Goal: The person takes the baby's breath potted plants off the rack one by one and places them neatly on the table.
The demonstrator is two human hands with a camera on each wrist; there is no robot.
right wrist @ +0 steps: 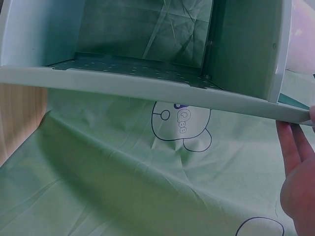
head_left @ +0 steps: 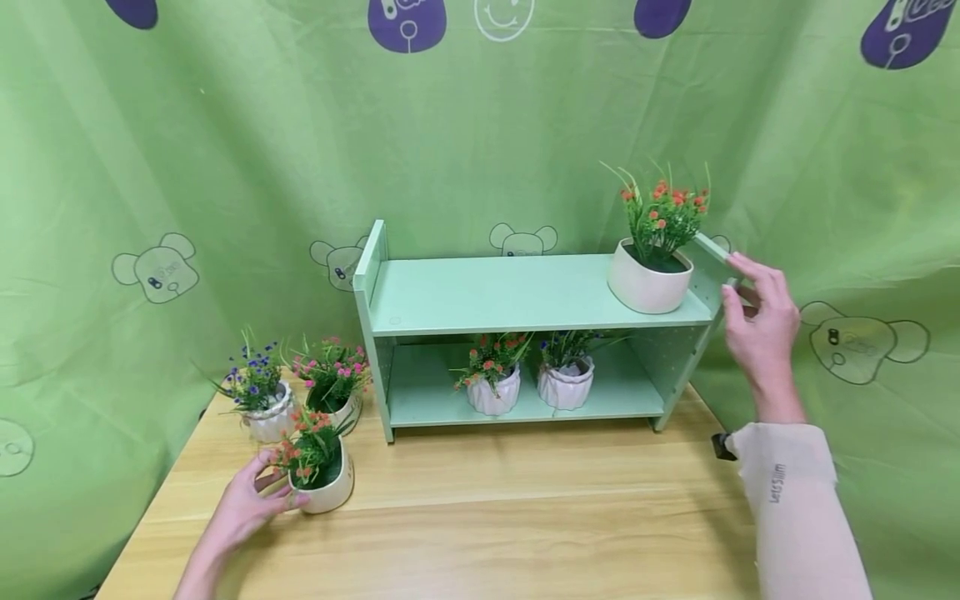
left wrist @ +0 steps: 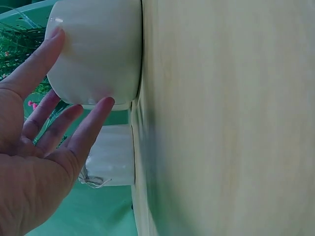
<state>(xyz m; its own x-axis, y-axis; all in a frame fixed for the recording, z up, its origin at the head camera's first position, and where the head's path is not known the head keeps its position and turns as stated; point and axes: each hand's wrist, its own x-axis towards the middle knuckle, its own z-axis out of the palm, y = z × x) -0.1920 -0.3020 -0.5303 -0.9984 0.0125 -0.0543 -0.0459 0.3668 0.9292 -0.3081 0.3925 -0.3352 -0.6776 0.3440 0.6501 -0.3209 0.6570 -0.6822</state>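
Note:
My left hand point(head_left: 243, 504) holds a white oval pot with artificial orange flowers point(head_left: 330, 490) on the table, its thumb and fingers spread around the pot's left side. The left wrist view shows fingertips against the white pot wall point(left wrist: 98, 49). At the right end of a mint-green two-tier shelf point(head_left: 495, 292), my right hand point(head_left: 767, 329) grips the side panel's upper front edge. In the right wrist view, fingers point(right wrist: 289, 147) lie on the panel's outer side. Another orange-flowered plant in a white pot point(head_left: 651, 283) stands on the top tier, beside that panel.
On the lower tier stand an orange-flowered pot point(head_left: 495, 393) and a blue-flowered pot point(head_left: 566, 385). Left of the shelf are a blue-flowered pot point(head_left: 272, 417) and a pink-flowered pot point(head_left: 347, 414). A green patterned curtain point(head_left: 480, 142) hangs behind the wooden table point(head_left: 525, 517).

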